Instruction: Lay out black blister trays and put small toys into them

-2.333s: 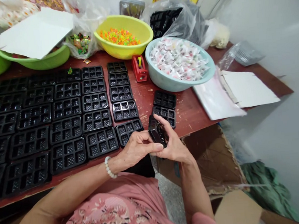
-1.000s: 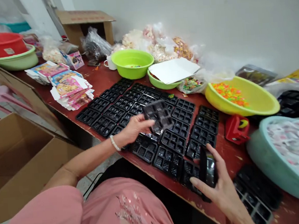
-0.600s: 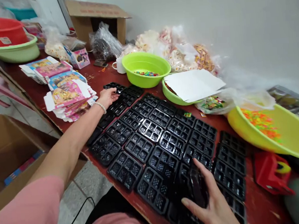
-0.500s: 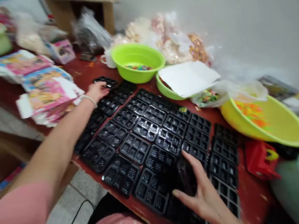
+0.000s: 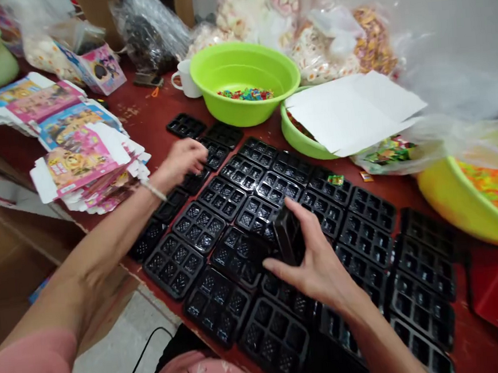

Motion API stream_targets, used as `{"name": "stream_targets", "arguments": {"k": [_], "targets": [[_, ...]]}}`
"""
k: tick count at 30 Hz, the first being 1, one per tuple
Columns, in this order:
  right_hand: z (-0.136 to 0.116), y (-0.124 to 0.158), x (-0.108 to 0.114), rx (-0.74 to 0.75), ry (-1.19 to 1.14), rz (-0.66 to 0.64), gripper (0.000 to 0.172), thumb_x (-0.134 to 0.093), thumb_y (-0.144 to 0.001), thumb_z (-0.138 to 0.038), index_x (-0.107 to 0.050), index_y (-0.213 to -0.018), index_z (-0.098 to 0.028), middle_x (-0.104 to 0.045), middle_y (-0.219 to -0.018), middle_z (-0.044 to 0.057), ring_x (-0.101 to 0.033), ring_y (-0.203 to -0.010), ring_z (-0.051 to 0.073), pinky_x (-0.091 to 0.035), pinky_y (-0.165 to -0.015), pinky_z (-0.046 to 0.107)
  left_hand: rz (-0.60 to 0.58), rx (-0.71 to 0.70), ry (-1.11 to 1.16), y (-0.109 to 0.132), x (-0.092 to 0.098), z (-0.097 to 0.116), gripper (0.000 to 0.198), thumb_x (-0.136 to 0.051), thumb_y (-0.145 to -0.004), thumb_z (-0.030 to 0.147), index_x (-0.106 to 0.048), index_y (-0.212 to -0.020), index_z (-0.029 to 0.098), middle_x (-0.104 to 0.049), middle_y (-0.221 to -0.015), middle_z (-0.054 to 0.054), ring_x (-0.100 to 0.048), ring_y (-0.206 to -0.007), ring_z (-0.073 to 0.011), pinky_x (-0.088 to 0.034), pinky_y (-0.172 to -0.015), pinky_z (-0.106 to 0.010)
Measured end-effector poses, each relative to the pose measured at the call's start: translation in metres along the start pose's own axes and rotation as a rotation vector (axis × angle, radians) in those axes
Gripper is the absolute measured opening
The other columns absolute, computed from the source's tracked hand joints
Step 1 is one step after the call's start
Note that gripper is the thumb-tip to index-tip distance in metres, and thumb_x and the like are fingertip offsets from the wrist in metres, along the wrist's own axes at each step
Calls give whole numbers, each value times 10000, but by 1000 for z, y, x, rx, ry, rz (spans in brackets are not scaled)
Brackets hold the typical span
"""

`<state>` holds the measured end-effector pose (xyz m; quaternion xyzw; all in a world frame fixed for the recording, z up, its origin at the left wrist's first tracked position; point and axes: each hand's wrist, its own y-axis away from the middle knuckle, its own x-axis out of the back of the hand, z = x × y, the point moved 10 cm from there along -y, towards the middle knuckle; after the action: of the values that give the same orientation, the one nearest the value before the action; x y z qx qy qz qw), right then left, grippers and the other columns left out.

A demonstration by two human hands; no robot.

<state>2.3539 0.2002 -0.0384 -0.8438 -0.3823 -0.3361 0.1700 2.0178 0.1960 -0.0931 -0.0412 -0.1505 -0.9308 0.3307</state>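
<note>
Rows of black plastic trays with square compartments (image 5: 198,225) cover the table. My left hand (image 5: 184,161), a pale band at its wrist, hovers over trays in the far left rows. Its fingers are loosely bent and apart, and no object shows in them. Just beyond it lies a single tray (image 5: 186,125) at the far left corner of the layout. My right hand (image 5: 315,256) grips a small stack of black trays (image 5: 286,234), tilted on edge between thumb and fingers above the middle rows. How many trays are in the stack cannot be made out.
Flattened printed boxes (image 5: 85,153) are piled at the left. Behind the trays stand a green basin (image 5: 243,66) with colourful small pieces, a white mug (image 5: 186,79) and a white sheet (image 5: 357,112) over another basin. A yellow basin (image 5: 443,194) stands at the right.
My left hand has come off the far left corner tray and moved nearer and to the right. The right hand still grips the stack. The view has shifted.
</note>
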Motion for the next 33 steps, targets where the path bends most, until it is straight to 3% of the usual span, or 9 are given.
{"name": "stream_targets", "arguments": {"k": [3,4,7,11,15,18,25,28,33], "targets": [[-15,-56,-20,53,-20,-19,1074,-840,-754,-476,-246,-1630,-294,-375,-1594,160,-392,-1499,398,-335,-1252,684,-533,-83,154,93,-62,9,237,-726,-884,385,-687,-891,152,-702,-824,-73,-657,-742,-176,-493,-668,-292],[-21,-70,-30,75,-26,-37,1067,-836,-751,-466,-252,-1627,-292,-391,-1573,163,-414,-1478,398,-355,-1235,688,-593,-95,161,116,-69,9,271,-732,-879,424,-682,-860,158,-682,-793,-50,-626,-718,-154,-467,-660,-280],[-43,-99,-61,176,-29,-69,1049,-809,-751,-417,-248,-1630,-305,-407,-1531,164,-439,-1441,399,-402,-1186,699,-473,-167,127,138,-55,7,364,-757,-856,467,-612,-712,166,-575,-682,14,-482,-641,-102,-367,-607,-250],[-65,-124,-84,256,-47,-58,1141,-856,-689,-427,-239,-1642,-312,-353,-1576,169,-351,-1495,430,-356,-1198,728,-297,-146,249,120,-20,-2,413,-819,-774,483,-588,-644,166,-541,-626,24,-437,-610,-97,-319,-579,-251],[-74,-148,-109,154,-363,-335,1216,-933,-619,-554,-287,-1621,-308,-455,-1550,138,-473,-1443,386,-405,-1215,639,-217,-130,444,106,7,-1,391,-895,-686,423,-610,-628,161,-598,-626,19,-484,-593,-89,-365,-594,-249],[-74,-164,-107,67,-667,-448,1195,-897,-659,-625,-259,-1626,-330,-552,-1498,113,-595,-1343,351,-505,-1149,581,-197,-121,551,95,24,-1,410,-918,-677,395,-584,-625,162,-601,-624,27,-503,-579,-80,-406,-599,-244],[-33,-215,-56,15,-577,-77,1134,-913,-652,-570,-323,-1593,-344,-585,-1434,111,-688,-1124,328,-592,-1000,571,119,-107,575,21,73,-16,229,-752,-891,295,-553,-848,191,-662,-793,-15,-635,-650,-132,-509,-567,-249],[-28,-220,-50,17,-573,-22,1043,-876,-680,-595,-373,-1557,-339,-599,-1385,95,-689,-1088,318,-597,-978,557,322,-85,530,-11,82,-19,115,-610,-987,209,-504,-942,212,-635,-871,-14,-632,-650,-125,-500,-563,-242],[-21,-198,-51,-31,-592,-26,1158,-905,-626,-623,-335,-1585,-313,-644,-1298,80,-669,-1126,320,-567,-1037,556,510,105,507,-38,87,-41,117,-549,-969,148,-475,-1001,232,-598,-813,6,-576,-611,-126,-490,-558,-217]]}}
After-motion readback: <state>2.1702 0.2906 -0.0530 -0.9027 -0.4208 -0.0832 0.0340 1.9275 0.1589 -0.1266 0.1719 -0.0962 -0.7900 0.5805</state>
